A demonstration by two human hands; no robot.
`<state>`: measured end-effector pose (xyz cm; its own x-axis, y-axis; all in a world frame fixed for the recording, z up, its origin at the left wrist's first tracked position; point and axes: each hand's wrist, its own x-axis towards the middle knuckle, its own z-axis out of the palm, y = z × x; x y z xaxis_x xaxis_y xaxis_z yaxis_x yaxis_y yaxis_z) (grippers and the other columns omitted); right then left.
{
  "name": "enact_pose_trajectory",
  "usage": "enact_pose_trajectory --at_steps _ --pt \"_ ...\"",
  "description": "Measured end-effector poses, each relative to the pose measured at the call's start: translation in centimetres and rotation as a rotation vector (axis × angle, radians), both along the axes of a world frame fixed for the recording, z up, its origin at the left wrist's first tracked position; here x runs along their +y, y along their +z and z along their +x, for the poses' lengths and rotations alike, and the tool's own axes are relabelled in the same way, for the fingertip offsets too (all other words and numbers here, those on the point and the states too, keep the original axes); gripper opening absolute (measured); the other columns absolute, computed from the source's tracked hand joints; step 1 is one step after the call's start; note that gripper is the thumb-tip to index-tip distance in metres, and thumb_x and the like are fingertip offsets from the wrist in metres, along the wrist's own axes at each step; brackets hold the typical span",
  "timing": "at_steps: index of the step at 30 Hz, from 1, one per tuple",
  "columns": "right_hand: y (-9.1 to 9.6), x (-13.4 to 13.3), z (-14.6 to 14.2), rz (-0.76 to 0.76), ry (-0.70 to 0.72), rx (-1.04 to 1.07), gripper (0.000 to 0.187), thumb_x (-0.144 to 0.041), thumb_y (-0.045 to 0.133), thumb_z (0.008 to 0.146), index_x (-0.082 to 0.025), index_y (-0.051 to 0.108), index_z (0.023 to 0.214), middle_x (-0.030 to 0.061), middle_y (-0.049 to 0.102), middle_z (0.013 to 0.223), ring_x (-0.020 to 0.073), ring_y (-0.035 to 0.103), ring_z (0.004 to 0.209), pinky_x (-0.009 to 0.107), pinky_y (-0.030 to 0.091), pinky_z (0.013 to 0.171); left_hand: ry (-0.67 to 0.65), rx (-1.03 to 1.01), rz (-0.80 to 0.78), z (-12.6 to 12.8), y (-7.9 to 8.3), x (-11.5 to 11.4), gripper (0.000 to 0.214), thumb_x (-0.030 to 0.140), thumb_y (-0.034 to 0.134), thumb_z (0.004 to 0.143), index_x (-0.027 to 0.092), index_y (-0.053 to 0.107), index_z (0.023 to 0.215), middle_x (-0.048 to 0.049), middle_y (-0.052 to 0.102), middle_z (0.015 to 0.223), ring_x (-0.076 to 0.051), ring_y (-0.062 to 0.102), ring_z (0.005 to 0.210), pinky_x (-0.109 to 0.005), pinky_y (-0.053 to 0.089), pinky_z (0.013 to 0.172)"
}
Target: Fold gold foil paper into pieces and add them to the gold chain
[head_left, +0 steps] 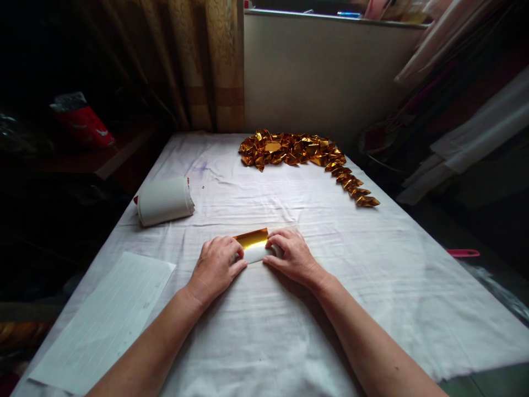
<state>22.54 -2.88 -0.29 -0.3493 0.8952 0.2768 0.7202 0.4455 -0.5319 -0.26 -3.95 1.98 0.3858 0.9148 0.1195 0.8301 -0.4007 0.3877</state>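
A sheet of gold foil paper [253, 239] lies on the cloth between my hands, its near edge folded over to show the white backing. My left hand [217, 261] grips its left end, fingers curled over the fold and thumb at the near edge. At the other end my right hand [294, 254] pinches the same sheet between thumb and fingers. Parts of both ends are hidden under my fingers. Beyond, a chain of folded gold foil pieces [297, 149] curls along the far edge, its tail trailing to the right.
A curved stack of white-backed sheets [165, 201] rests at the left. Nearer, a lined paper [107, 320] lies by my left forearm. White cloth [397, 286] covers the table. A red container [85, 124] stands on dark furniture at left; clothes [479, 132] hang at right.
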Motion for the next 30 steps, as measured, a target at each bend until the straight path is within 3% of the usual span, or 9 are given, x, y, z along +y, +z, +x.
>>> enact_pose_trajectory --at_steps 3,5,12,24,27,30 --pt "0.01 -0.19 -0.15 0.017 0.000 -0.009 0.039 -0.034 0.074 0.075 -0.022 0.063 0.110 0.0095 0.062 0.123 0.0266 0.053 0.115 0.044 0.040 0.098 0.004 -0.037 0.053 -0.19 -0.68 -0.32 0.035 0.026 0.067 0.082 0.025 0.058 0.115 -0.0038 0.065 0.115 -0.023 0.055 0.108 -0.040 0.040 0.093" --pt "0.11 -0.19 -0.34 0.028 -0.015 -0.037 0.046 -0.037 0.074 0.075 -0.022 0.061 0.116 0.0115 0.059 0.128 0.0283 0.051 0.119 0.046 0.039 0.100 0.000 -0.029 0.057 -0.32 -0.93 -0.39 0.040 0.026 0.068 0.082 0.024 0.057 0.120 -0.0050 0.063 0.119 -0.024 0.054 0.110 -0.041 0.040 0.095" --pt "0.18 0.05 -0.53 0.012 -0.033 -0.037 0.032 -0.035 0.075 0.073 -0.022 0.064 0.100 0.0111 0.059 0.128 0.0288 0.051 0.121 0.047 0.038 0.100 -0.009 -0.046 0.045 -0.61 -0.88 -0.17 0.027 0.026 0.068 0.081 0.025 0.061 0.107 -0.0039 0.063 0.116 -0.024 0.054 0.109 -0.041 0.040 0.094" --pt "-0.33 0.02 0.06 0.009 0.020 0.067 0.024 -0.027 0.070 0.073 -0.023 0.060 0.094 0.0113 0.058 0.131 0.0288 0.050 0.125 0.050 0.037 0.102 -0.027 -0.086 0.034 -0.44 -0.66 -0.24 0.010 0.024 0.065 0.080 0.024 0.059 0.088 -0.0020 0.066 0.109 -0.022 0.055 0.106 -0.039 0.039 0.092" --pt "-0.47 0.01 0.20 0.022 0.037 0.096 0.021 -0.025 0.068 0.072 -0.023 0.059 0.092 0.0115 0.059 0.131 0.0289 0.049 0.126 0.050 0.037 0.103 -0.033 -0.091 0.036 -0.52 -0.86 -0.23 0.012 0.024 0.065 0.080 0.024 0.059 0.091 -0.0026 0.066 0.108 -0.022 0.056 0.103 -0.039 0.039 0.091" --pt "-0.60 0.02 0.32 0.034 0.038 0.106 0.021 -0.025 0.069 0.072 -0.022 0.060 0.090 0.0117 0.059 0.131 0.0284 0.048 0.127 0.050 0.037 0.104 -0.034 -0.095 0.051 -0.60 -1.12 -0.20 0.028 0.024 0.065 0.081 0.025 0.060 0.108 -0.0036 0.066 0.114 -0.023 0.055 0.107 -0.040 0.038 0.094"
